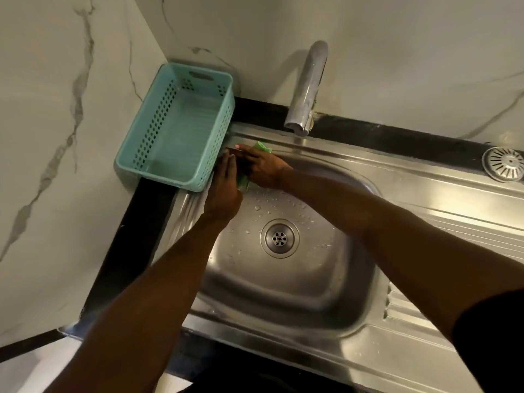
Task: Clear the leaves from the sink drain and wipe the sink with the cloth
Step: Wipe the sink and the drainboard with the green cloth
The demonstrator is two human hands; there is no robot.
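Note:
A steel sink [283, 290] fills the middle of the view, with water drops around its round drain [280, 238]. No leaves show on the drain. Both hands meet at the sink's far left corner. My right hand [262, 168] presses flat on a green cloth [263, 146] that sticks out past its fingers on the rim. My left hand [225, 188] lies beside it, fingers on the same cloth, of which a green bit [243, 181] shows between the hands.
A teal perforated basket [178, 129] stands at the corner, touching the sink's left rim near my hands. A chrome tap [307, 89] rises behind the basin. A loose metal strainer [504, 163] lies on the right drainboard. Marble walls close the left and back.

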